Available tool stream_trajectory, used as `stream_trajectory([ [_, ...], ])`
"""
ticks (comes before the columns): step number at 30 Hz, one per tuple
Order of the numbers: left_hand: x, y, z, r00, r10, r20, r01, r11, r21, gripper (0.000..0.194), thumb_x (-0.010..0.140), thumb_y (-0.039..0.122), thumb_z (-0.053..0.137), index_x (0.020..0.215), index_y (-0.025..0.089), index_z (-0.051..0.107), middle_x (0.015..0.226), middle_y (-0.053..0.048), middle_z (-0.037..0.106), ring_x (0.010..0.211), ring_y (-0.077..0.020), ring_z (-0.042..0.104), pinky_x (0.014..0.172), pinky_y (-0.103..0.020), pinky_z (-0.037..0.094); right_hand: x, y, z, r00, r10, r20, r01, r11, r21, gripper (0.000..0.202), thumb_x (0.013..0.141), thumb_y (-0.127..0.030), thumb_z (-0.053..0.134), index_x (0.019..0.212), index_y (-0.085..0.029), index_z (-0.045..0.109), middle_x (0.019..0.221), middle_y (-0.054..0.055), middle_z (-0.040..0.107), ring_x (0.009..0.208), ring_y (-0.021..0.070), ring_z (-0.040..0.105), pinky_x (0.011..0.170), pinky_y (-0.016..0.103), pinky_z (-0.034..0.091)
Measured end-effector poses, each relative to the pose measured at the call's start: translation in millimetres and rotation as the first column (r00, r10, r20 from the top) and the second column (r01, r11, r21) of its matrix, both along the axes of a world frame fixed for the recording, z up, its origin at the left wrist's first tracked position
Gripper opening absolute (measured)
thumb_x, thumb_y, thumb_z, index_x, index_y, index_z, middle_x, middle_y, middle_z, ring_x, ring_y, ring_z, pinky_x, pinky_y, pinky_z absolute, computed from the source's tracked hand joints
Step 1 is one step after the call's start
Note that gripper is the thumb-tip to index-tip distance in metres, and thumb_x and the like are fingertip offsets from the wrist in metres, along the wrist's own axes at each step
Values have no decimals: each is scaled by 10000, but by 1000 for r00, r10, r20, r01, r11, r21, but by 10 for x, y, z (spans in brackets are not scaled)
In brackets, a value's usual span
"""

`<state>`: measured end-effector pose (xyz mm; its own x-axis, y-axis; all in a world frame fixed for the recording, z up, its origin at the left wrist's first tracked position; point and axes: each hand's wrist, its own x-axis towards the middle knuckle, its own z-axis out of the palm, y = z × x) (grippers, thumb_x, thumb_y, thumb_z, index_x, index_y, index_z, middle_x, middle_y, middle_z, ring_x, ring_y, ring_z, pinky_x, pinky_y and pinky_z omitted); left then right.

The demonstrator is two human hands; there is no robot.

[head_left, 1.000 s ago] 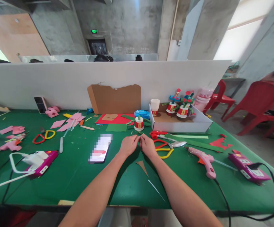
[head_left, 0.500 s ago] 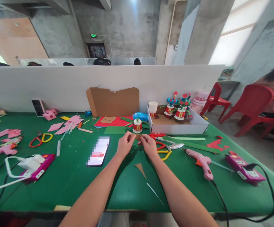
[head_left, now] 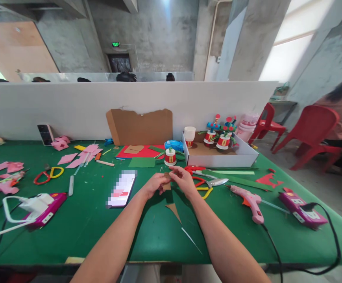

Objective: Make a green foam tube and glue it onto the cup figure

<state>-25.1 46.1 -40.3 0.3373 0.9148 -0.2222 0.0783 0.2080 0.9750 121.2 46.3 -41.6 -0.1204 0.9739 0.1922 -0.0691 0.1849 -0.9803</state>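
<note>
A small piece of brown cardboard (head_left: 167,186) is pinched in my left hand (head_left: 155,184), its lower end pointing down toward me. My right hand (head_left: 182,179) has its fingers closed at the upper end of the same piece. Just beyond my hands stands a paper cup figure (head_left: 170,157) with a red band and striped green arms. Below my hands a pointed cardboard scrap (head_left: 174,212) and a thin white strip (head_left: 191,239) lie on the green table (head_left: 156,239). Scissors (head_left: 215,182) rest right of my right hand.
To the right lie a pink glue gun (head_left: 255,204) and a purple power strip (head_left: 302,210) with cables. A white box (head_left: 222,160) holds cups and finished figures. On the left are a phone (head_left: 122,190), pink paper scraps (head_left: 85,155) and another power strip (head_left: 48,210).
The cardboard piece has turned from lying across between my fingers to pointing downward. My left hand has moved slightly lower, and my right hand has shifted its grip to the top.
</note>
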Motion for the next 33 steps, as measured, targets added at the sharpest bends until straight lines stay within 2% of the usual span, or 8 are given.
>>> stream_trajectory([
  [4, 12, -18, 2, 999, -26, -38, 26, 1000, 5, 333, 669, 475, 592, 649, 150, 519, 452, 46, 460, 352, -75, 430, 341, -194, 283, -8, 16, -44, 997, 6, 76, -5, 1000, -12, 174, 657, -354, 658, 712, -192, 627, 611, -22, 624, 577, 131, 584, 594, 259, 488],
  [7, -6, 5, 0, 997, -18, 76, 15, 999, 39, 421, 762, 547, 437, 663, 145, 518, 489, 5, 514, 376, -85, 456, 389, -217, 346, -7, 24, -46, 996, -56, -73, 47, 991, -122, 254, 619, -404, 699, 700, -194, 581, 558, -28, 608, 545, 141, 601, 573, 268, 505],
  [10, -2, 12, 10, 991, -7, 132, -9, 992, 127, 310, 731, 450, 524, 797, 148, 523, 599, 9, 561, 434, -88, 498, 451, -224, 398, -5, 21, -31, 965, -125, -232, 66, 967, -245, 343, 552, -417, 756, 698, -197, 537, 584, -12, 638, 583, 163, 639, 588, 283, 526],
  [14, 45, -10, 24, 999, 3, -51, 13, 955, 297, 327, 719, 378, 585, 951, 156, 522, 600, 47, 527, 440, -80, 466, 459, -215, 384, -41, -2, -45, 944, -166, -285, 78, 952, -294, 363, 497, -391, 793, 668, -186, 547, 556, -33, 617, 523, 127, 603, 553, 256, 515],
  [18, 46, 16, -28, 961, 193, -198, -96, 906, 413, 287, 805, 415, 454, 655, 172, 480, 478, 49, 435, 439, -95, 442, 479, -227, 381, -81, -24, -66, 967, -68, -247, -6, 958, -288, 323, 505, -388, 790, 635, -162, 599, 537, -45, 584, 462, 81, 539, 515, 228, 496],
  [21, 4, 63, -92, 938, 268, -220, -137, 870, 473, 288, 805, 399, 440, 610, 187, 436, 501, 46, 439, 450, -99, 439, 483, -228, 384, -74, -20, -64, 975, -29, -221, -37, 957, -288, 315, 526, -403, 780, 646, -156, 626, 572, -23, 611, 467, 80, 547, 509, 227, 501],
  [28, -1, 55, -94, 867, 334, -368, -27, 771, 636, 228, 815, 342, 425, 657, 184, 467, 587, 40, 470, 544, -97, 424, 544, -212, 357, -61, 11, -90, 982, -20, -185, -35, 958, -286, 330, 539, -439, 765, 623, -158, 614, 539, -16, 604, 435, 78, 535, 457, 217, 489],
  [33, 21, 21, -47, 843, 319, -433, 31, 775, 631, 215, 816, 317, 417, 662, 178, 472, 591, 51, 450, 560, -94, 396, 563, -208, 334, -70, -3, -86, 989, -15, -149, -26, 963, -268, 305, 573, -432, 738, 627, -164, 601, 533, -19, 602, 432, 83, 530, 447, 218, 489],
])
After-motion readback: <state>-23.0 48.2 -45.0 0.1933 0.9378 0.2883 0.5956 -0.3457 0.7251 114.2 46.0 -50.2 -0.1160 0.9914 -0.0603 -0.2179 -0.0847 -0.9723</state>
